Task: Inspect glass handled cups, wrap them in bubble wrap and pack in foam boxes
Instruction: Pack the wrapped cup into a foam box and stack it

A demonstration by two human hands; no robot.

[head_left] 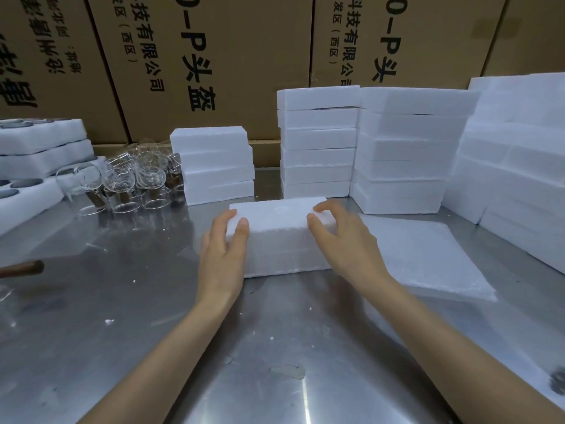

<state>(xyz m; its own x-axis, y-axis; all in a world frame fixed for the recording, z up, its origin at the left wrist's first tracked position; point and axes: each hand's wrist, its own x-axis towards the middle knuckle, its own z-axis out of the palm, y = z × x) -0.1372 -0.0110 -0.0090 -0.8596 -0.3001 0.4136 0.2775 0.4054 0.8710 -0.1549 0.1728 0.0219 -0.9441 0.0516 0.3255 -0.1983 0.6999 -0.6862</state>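
Note:
A closed white foam box (pixel 279 237) lies on the steel table (pixel 122 301) in front of me. My left hand (pixel 224 252) grips its left end, thumb on the near side and fingers over the top corner. My right hand (pixel 342 237) holds the right end, fingers curled over the top edge. Several clear glass cups with brown handles (pixel 128 182) stand in a cluster at the back left. A pile of bubble wrap sheets (pixel 428 255) lies flat to the right of the box.
Stacks of closed foam boxes stand at the back middle (pixel 214 166), back centre-right (pixel 360 148) and far right (pixel 519 166). Open foam trays (pixel 39 154) are piled at the left. Brown cartons (pixel 214 56) wall the back. A brown handle (pixel 21 269) pokes in at the left edge.

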